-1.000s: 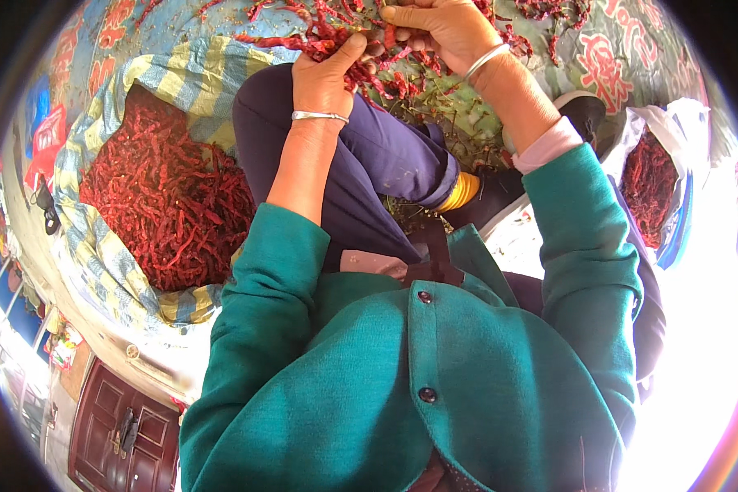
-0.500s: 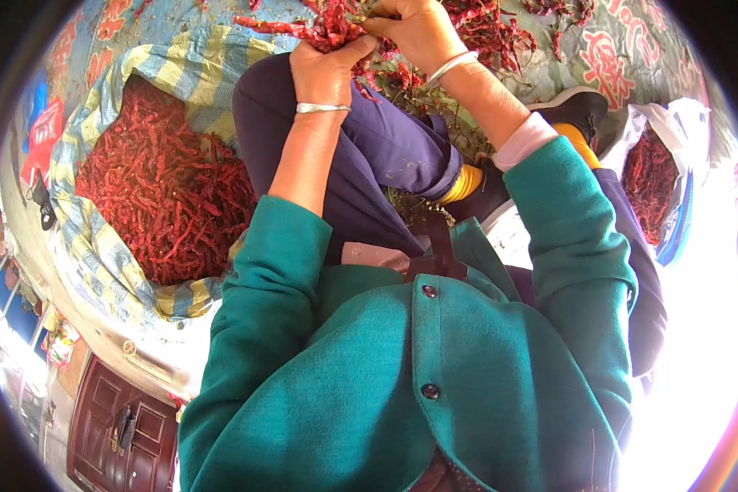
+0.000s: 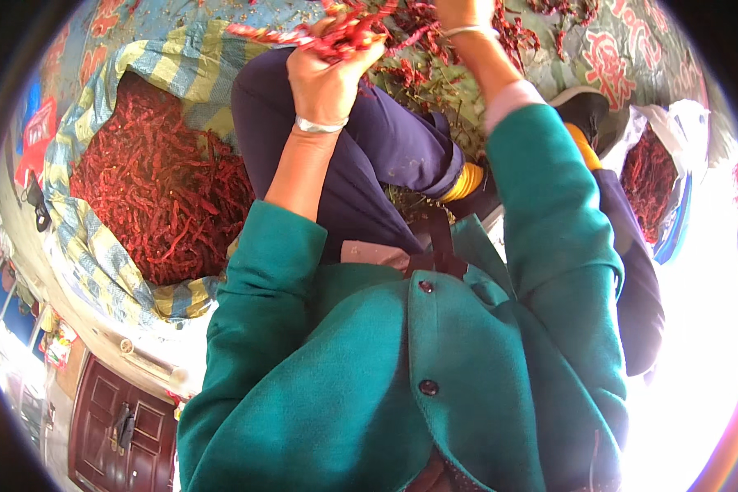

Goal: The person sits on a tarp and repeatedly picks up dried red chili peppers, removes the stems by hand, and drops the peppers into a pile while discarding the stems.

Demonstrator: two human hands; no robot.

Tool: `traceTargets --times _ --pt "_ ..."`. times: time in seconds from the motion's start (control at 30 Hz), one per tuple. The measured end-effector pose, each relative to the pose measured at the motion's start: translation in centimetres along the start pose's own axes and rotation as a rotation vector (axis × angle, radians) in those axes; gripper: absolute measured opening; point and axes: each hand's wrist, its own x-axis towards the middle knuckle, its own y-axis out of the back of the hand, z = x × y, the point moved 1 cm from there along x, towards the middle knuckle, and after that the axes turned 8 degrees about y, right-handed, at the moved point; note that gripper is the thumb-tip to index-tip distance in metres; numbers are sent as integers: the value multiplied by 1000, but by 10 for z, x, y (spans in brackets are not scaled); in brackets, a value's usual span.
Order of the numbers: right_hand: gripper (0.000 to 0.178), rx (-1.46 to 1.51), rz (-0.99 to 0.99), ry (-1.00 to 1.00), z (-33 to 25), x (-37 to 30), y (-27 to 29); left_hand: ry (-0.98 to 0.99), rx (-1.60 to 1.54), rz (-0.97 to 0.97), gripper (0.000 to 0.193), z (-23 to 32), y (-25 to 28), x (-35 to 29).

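Far left: a striped blue-and-yellow sack [image 3: 98, 246], mouth open, heaped with dried red chillies [image 3: 160, 193].

Beside it, left hand [image 3: 328, 78] raised, palm away from the camera, silver bangle [image 3: 320, 125] at the wrist, forearm bare below a pushed-up teal sleeve [image 3: 262, 328]. Grip closed around a bunch of red chillies [image 3: 324, 33], pods sticking out to the left past the knuckles. Compared with a second ago: lifted higher and drawn left toward the sack, carrying a fuller bunch, where before it lay low against the loose pile next to the right hand. Judged from that, a handful gathered and now on its way off the pile, though not yet over the sack's mouth.

Centre: dark blue trouser leg [image 3: 369, 156] bent up between the two arms, yellow sock [image 3: 466, 182] below it.

Further right: right hand [image 3: 463, 12] at the top edge, mostly cut off by the frame, bangle just showing; grip impossible to tell. Arm stretched well forward, down among the loose chillies and stems [image 3: 435, 70] spread on a patterned ground sheet [image 3: 623, 57]. Moved away from the left hand since a second ago; then nearly touching, now apart.

Far right: a second bag of chillies [image 3: 652, 184], white and blue rim, partly washed out by glare.
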Motion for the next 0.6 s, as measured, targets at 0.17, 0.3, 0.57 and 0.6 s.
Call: traceTargets --times 0.17,0.3,0.57,0.6 --pt "16 -105 -961 55 -4 -10 10 46 -439 162 14 -2 20 23" --pt "15 -167 -754 618 1 -17 -16 141 -336 128 23 -18 26 27" --pt "25 -122 -504 290 -19 -4 -65 175 -363 128 11 -8 17 30" --pt "26 -17 -313 346 -10 -7 -55 181 -335 125 11 -10 20 32"
